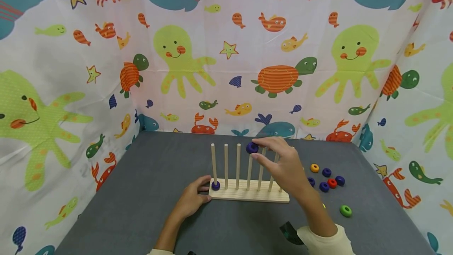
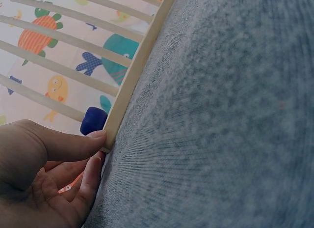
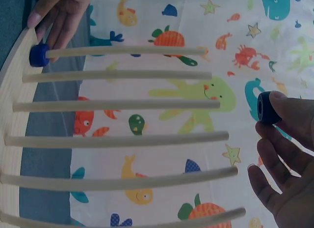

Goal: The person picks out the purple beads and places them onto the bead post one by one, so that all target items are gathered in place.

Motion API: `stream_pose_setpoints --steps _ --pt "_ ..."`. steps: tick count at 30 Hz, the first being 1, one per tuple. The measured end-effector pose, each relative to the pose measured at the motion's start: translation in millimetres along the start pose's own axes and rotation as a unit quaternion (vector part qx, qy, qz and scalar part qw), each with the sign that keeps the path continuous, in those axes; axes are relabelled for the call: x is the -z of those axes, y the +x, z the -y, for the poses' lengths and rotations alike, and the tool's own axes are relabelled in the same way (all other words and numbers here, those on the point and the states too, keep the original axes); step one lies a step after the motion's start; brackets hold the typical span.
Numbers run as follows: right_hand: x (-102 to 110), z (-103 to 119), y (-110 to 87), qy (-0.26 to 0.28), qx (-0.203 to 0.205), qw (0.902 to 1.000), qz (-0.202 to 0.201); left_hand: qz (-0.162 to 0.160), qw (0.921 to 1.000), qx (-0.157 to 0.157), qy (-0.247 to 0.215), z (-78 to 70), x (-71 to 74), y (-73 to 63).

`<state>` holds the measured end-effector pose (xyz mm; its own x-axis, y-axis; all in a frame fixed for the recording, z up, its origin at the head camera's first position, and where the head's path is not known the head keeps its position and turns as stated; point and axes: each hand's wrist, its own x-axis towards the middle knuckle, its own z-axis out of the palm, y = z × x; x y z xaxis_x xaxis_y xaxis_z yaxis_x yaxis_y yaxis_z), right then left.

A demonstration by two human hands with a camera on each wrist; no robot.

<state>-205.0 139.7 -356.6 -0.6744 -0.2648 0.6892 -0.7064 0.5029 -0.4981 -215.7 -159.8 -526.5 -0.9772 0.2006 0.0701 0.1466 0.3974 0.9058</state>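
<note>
A wooden peg stand (image 1: 247,196) with a row of upright pegs stands on the grey table. One dark blue bead (image 1: 216,186) sits at the foot of its leftmost peg. My left hand (image 1: 191,199) pinches the stand's left end, thumb at the front edge and fingers behind, as the left wrist view shows. Up at peg-top height, my right hand (image 1: 283,164) holds another dark blue bead (image 3: 267,108) between thumb and index finger. In the right wrist view this bead is beyond the peg tips, apart from them, its hole facing the pegs. The right hand hides some pegs in the head view.
Right of the stand lie several loose blue beads (image 1: 324,186), a red bead (image 1: 332,183), an orange bead (image 1: 314,168) and a green bead (image 1: 345,211). A yellow bead is mostly hidden by the right forearm. A patterned curtain (image 1: 198,113) borders the table (image 1: 159,164).
</note>
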Motion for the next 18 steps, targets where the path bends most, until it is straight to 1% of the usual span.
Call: stream_pose_setpoints --steps 5,11,18 --pt "-9 9 4.6 0.012 -0.016 0.9996 0.019 -0.006 1.0000 -0.003 -0.003 0.8 -0.5 -0.5" --pt "-21 15 10.6 0.018 -0.022 0.9990 0.035 -0.011 0.9999 -0.001 -0.010 0.7 -0.9 -1.6" --pt "-34 21 17.1 0.019 -0.012 0.9989 0.041 -0.010 0.9999 -0.001 -0.002 -1.3 -1.1 -0.9"
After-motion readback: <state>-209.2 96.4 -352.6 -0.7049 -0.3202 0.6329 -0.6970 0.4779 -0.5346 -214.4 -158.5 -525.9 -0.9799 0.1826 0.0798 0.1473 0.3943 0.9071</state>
